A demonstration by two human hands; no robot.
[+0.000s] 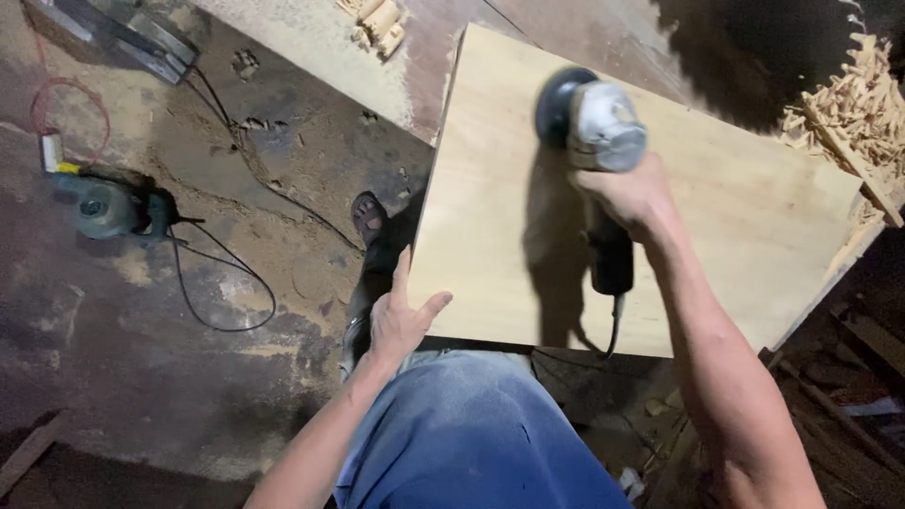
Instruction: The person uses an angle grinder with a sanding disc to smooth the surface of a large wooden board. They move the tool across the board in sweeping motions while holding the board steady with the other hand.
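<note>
Dusty workshop floor below, right hand (630, 196) grips grey angle sander (589, 127) flat on pale plywood board (735, 226); left hand (401, 316), fingers spread, should steady its edge firmly.

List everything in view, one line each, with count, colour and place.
wooden board: one, pale tan, centre right
angle grinder: one, grey and black, on the board
circular saw blade: one, dark, top right
wood offcuts: a heap, light tan, right edge
power tool: one, dark green, on the floor at left
black cord: one, trailing from that tool
left hand: open, at the board's near corner
right hand: gripping the grinder
</note>
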